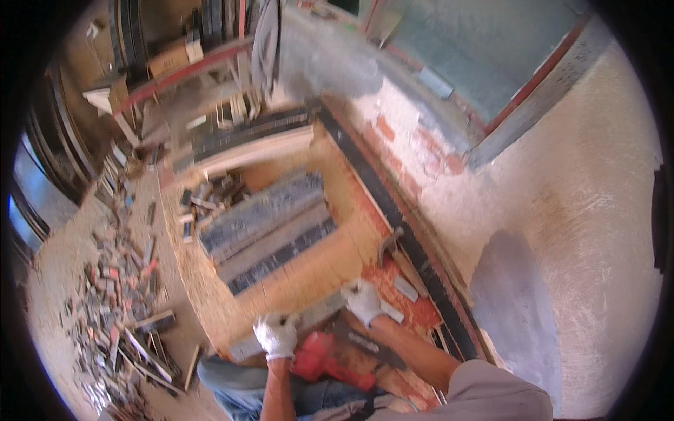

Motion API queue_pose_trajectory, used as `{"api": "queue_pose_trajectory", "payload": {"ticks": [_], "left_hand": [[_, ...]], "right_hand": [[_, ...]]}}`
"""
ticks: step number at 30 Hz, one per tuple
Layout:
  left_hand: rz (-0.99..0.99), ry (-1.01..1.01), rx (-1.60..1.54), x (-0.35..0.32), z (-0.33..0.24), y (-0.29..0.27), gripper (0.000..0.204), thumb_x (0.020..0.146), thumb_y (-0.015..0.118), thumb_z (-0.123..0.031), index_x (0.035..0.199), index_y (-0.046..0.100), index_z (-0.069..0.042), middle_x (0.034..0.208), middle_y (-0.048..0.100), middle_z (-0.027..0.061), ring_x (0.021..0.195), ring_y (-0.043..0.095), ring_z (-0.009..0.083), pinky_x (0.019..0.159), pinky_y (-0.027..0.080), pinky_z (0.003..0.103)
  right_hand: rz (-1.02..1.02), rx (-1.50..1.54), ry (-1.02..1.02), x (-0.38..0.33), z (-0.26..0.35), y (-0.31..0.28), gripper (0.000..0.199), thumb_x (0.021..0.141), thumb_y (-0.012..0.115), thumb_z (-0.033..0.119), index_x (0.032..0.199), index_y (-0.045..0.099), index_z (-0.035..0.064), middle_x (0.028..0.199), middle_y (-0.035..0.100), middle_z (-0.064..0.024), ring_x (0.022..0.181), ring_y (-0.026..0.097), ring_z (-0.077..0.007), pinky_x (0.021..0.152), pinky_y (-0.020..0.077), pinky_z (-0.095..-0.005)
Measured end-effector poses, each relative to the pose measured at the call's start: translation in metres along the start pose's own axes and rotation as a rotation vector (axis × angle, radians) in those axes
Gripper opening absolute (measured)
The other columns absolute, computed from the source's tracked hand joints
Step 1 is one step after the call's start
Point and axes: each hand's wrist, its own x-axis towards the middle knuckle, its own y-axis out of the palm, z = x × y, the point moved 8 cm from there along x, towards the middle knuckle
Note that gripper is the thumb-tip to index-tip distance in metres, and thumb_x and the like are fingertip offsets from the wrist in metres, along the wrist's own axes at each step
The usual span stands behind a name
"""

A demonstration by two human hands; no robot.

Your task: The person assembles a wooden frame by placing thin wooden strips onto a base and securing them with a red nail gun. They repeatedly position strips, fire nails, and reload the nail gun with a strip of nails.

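Note:
A grey wooden strip (321,311) lies slantwise along the near edge of the workbench (295,281). My left hand (276,337), in a white glove, is closed around it toward its left end. Farther right, my right hand (363,302), also gloved, grips the strip near its other end. Just below, between my forearms, is a red tool (314,356), blurred and partly covered. Beyond the strip, dark-faced wooden boards (270,217) lie side by side on the bench. A hammer (390,245) rests to the right of my right hand.
Small wood offcuts (210,193) are heaped beside the boards. A long dark rail (379,200) borders the bench's right side. Many scrap pieces (116,302) cover the floor at left. A wall with a window (484,56) stands at right.

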Motion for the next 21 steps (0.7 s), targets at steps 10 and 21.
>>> {"api": "queue_pose_trajectory", "payload": {"ticks": [10,21], "left_hand": [[-0.015,-0.044,0.038,0.003,-0.003,-0.005,0.018,0.066,0.086,-0.031,0.072,0.078,-0.016,0.079,0.073,0.0051,0.086,0.066,0.0305,0.091,0.047,0.046],[-0.021,-0.025,0.083,0.000,-0.004,-0.006,0.015,0.070,0.083,-0.028,0.071,0.076,-0.015,0.080,0.073,0.0073,0.087,0.066,0.0328,0.090,0.047,0.048]], "right_hand": [[0.018,-0.483,-0.305,-0.079,0.091,-0.033,0.037,0.094,0.067,0.031,0.115,0.069,0.0008,0.093,0.073,-0.0205,0.086,0.070,-0.0385,0.081,0.0558,-0.0439],[0.694,-0.470,0.344,-0.197,0.031,0.052,0.111,0.078,0.078,0.045,0.157,0.021,-0.0092,0.117,0.067,-0.0373,0.109,0.069,-0.0475,0.098,0.0527,-0.0482]]}}
